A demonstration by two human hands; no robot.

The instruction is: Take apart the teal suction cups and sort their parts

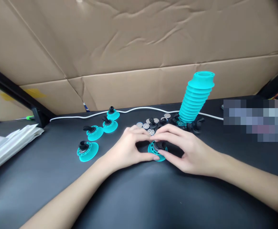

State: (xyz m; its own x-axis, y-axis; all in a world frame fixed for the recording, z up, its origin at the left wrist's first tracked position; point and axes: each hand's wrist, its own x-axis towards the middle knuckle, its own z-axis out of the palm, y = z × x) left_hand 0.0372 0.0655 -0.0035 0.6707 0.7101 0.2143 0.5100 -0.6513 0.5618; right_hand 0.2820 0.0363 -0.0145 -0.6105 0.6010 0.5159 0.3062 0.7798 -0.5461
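Observation:
A teal flared plastic ring (150,149) sits on the black table in front of me, with a black knob-like part (161,145) set in its top. My left hand (129,146) curves around the ring's left side, its thumb on the front rim and its fingers reaching behind. From the right, my right hand (191,149) pinches the black part between thumb and fingers. Its fingertips meet those of my left hand at the back. Just beyond lie several silver perforated discs (146,126) and more black knob-like parts (196,126).
A tall leaning stack of teal rings (193,100) stands at the back right. Several teal rings with black parts (91,152) stand at the left. A white cable (139,108) runs along the cardboard wall (139,86). Papers (15,146) lie at far left.

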